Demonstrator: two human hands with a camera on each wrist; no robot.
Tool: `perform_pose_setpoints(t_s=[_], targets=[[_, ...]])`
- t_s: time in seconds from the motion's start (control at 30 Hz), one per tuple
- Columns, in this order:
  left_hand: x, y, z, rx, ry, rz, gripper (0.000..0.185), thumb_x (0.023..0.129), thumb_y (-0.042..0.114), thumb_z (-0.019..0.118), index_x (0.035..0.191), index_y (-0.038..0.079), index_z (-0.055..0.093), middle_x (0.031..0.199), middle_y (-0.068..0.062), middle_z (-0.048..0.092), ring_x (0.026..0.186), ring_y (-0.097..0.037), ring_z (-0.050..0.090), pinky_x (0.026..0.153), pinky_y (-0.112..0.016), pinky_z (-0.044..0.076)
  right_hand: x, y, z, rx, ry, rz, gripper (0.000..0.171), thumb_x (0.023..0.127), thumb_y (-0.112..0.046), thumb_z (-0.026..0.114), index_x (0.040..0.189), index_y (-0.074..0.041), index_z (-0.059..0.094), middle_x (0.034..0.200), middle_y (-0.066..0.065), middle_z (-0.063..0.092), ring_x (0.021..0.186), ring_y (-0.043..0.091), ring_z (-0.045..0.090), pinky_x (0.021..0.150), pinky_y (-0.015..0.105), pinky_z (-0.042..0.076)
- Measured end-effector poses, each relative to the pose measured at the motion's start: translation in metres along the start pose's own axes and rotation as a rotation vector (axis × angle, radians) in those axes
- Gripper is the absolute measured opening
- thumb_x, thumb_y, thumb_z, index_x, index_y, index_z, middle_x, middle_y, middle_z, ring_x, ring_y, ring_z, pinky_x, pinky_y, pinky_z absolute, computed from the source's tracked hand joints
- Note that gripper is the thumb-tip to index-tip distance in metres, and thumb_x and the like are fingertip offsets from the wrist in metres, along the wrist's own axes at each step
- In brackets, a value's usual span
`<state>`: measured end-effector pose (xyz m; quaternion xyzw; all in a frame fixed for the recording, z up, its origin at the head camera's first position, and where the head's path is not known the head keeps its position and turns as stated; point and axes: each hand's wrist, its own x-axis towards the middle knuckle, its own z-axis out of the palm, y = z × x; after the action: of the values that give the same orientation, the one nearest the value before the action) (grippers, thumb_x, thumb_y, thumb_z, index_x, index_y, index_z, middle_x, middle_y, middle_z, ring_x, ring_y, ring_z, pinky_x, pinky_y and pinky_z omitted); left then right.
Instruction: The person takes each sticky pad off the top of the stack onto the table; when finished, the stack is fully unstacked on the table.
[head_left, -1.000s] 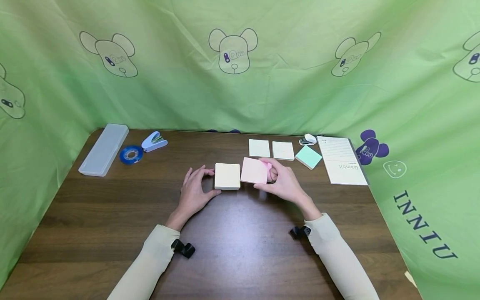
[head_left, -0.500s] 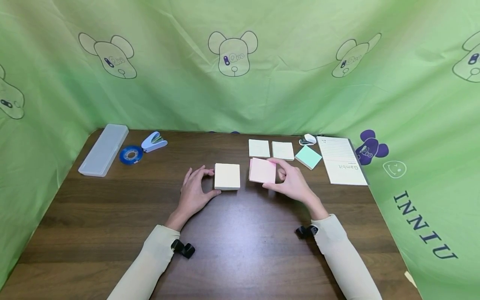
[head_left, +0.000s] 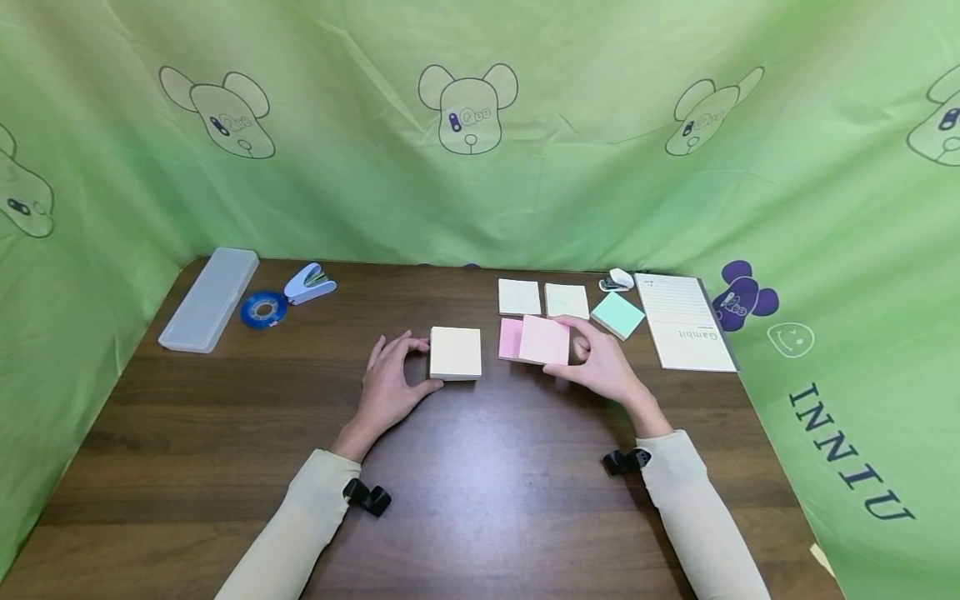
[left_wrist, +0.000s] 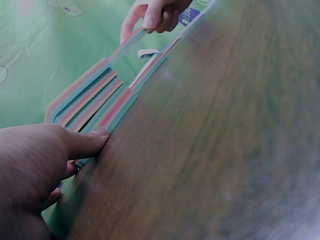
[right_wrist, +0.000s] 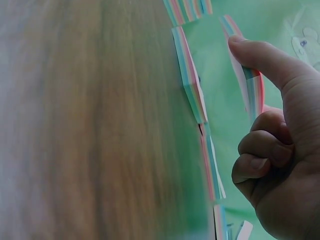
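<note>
My left hand (head_left: 388, 385) steadies a stack of square sticky-note pads (head_left: 455, 352) with a cream top; the thumb is at the near corner and the fingers at the far left side. In the left wrist view, the stack's striped pads (left_wrist: 90, 97) sit unevenly, fanned apart. My right hand (head_left: 600, 367) pinches a pale pink-topped sticky-note pad (head_left: 545, 339) between thumb and index finger, other fingers curled in. Right wrist view shows this pad (right_wrist: 254, 92) raised above the table. Below it, partly covered, is a brighter pink pad (head_left: 510, 338) on the table.
Behind lie two white-topped pads (head_left: 519, 297), a turquoise pad (head_left: 617, 314), a small white stapler (head_left: 617, 280) and a lined notebook (head_left: 682, 321). At the left are a translucent case (head_left: 210, 300), a blue tape roll (head_left: 263, 309) and a light-blue stapler (head_left: 308, 285). A green curtain (head_left: 345, 192) borders the table.
My right hand has carried the pale pink pad rightward, away from the cream-topped stack, so the left part of the brighter pink pad now shows. The left hand has stayed in place.
</note>
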<state>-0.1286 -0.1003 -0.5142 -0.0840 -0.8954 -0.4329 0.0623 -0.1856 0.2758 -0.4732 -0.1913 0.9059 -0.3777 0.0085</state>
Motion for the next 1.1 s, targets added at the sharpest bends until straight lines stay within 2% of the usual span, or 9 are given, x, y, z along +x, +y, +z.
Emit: perform_pose_setpoints(t_s=[0.47, 1.1], targets=[[-0.003, 0.003, 0.002, -0.002, 0.009, 0.000, 0.059, 0.079, 0.013, 0.101, 0.126, 0.002, 0.067, 0.144, -0.013, 0.073, 0.158, -0.037, 0.047, 0.141, -0.049, 0.010, -0.006, 0.024, -0.014, 0.049, -0.008, 0.001, 0.079, 0.078, -0.016, 0.103, 0.146, -0.011, 0.064, 0.072, -0.008, 0.032, 0.067, 0.007, 0.030, 0.063, 0.026, 0.031], [-0.004, 0.000, 0.005, 0.008, 0.019, 0.010, 0.059, 0.079, 0.013, 0.102, 0.126, 0.002, 0.067, 0.144, -0.012, 0.073, 0.157, -0.038, 0.049, 0.140, -0.052, 0.012, -0.010, 0.050, -0.025, 0.021, -0.028, 0.060, 0.079, 0.082, -0.025, 0.102, 0.149, -0.009, 0.063, 0.071, -0.008, 0.029, 0.066, 0.005, 0.026, 0.068, 0.025, 0.031]])
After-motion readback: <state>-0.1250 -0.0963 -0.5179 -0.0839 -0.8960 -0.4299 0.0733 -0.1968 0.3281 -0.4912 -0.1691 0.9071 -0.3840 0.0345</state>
